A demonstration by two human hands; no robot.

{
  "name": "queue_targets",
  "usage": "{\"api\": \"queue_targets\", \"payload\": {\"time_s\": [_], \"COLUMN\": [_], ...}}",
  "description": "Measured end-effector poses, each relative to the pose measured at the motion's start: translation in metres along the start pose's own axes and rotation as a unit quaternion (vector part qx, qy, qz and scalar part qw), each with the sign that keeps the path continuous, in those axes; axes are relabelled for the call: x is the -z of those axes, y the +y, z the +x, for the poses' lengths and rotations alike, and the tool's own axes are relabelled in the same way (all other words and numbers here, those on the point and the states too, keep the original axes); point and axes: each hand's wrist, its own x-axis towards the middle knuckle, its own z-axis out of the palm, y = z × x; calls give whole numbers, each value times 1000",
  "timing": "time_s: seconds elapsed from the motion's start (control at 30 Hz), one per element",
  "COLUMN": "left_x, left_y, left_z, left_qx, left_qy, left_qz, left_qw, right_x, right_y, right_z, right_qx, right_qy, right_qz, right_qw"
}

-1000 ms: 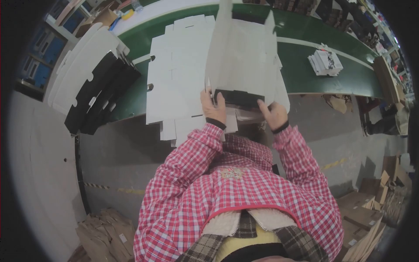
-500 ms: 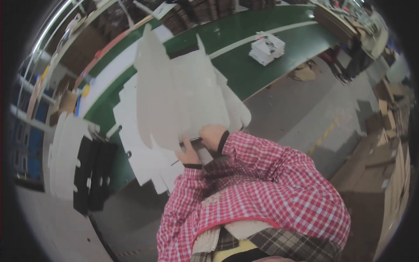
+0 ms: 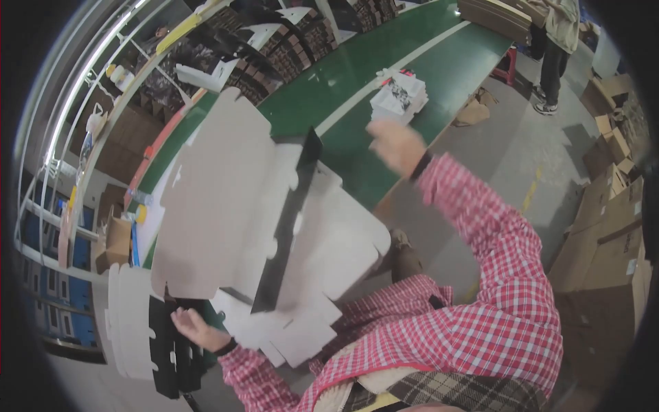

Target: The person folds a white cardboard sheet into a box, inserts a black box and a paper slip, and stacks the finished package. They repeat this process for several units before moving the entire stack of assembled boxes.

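A large die-cut cardboard box blank, pale inside and black outside, lies in front of me on a pile of flat blanks. One long black-faced side flap stands up along its right side. My left hand is at the blank's lower left corner, fingers apart and holding nothing, near upright black-and-white folded cartons. My right hand, slightly blurred, is raised clear of the blank with fingers stretched out. It is just below a small stack of white printed items in this view.
A green worktable with a pale stripe runs to the upper right. Brown cartons stand along the right side. A person stands at the far end. Shelving lines the left, with a small open carton beneath.
My hands have parted from the blank's near edge, the left going left and down, the right up and right. A black side flap now stands up. The view has shifted.
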Motion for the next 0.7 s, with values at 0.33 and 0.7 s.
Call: {"api": "queue_targets", "payload": {"time_s": [0.33, 0.7], "left_x": [168, 216], "left_y": [45, -4], "left_z": [-92, -132], "left_qx": [-48, -246], "left_qy": [-285, -363], "left_qz": [184, 404], "left_qw": [940, 803], "right_x": [-26, -10], "right_y": [2, -111], "right_z": [34, -9], "right_qx": [-280, -184], "right_qy": [-323, 3], "right_qz": [-202, 24], "right_qw": [881, 983]}}
